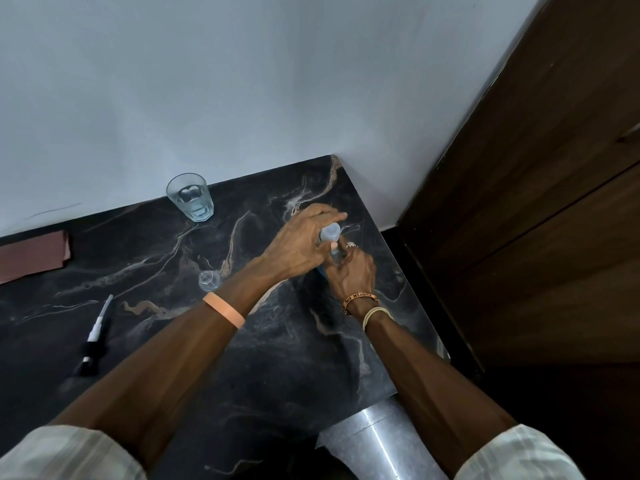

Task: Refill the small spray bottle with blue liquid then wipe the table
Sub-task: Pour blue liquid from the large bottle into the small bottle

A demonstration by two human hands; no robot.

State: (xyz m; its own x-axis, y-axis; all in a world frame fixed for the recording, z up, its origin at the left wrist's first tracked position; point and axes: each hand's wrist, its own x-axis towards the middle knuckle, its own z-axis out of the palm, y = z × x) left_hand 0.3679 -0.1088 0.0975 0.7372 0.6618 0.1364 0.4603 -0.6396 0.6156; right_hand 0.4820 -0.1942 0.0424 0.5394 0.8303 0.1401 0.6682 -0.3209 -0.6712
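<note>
Plastic looks light and slick here, so grip firmly: your right hand (351,271) wraps the body of the refill bottle (335,253), your left hand (298,244) curls round its cap (330,233).
</note>
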